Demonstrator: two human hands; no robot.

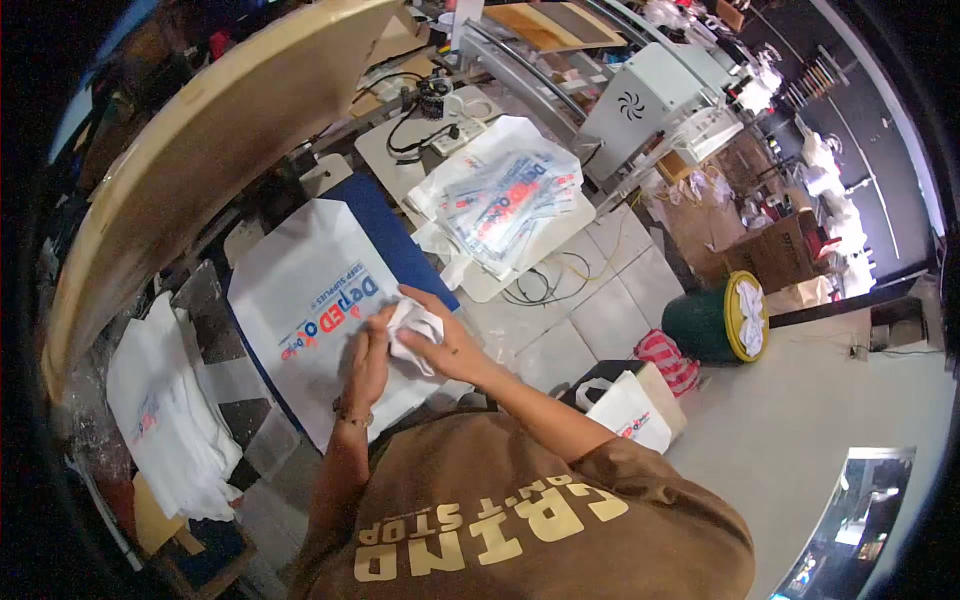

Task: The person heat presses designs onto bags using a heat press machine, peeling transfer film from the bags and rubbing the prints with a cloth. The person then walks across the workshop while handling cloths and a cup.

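Gripping a crumpled white cloth (419, 319) in the curled, nearly closed fingers of the right hand (450, 347), with the thumb across it. Touching the cloth's left side with the left hand (368, 368), its fingers close together and only slightly bent; cannot tell whether also gripping it. Holding the cloth over the white bag (315, 310), beside its blue and red lettering, toward the right corner of the blue board (392, 235) beneath. Leaving a blue strip bare along the board's upper right edge. Having stacked white bags (165, 400) past its left edge.
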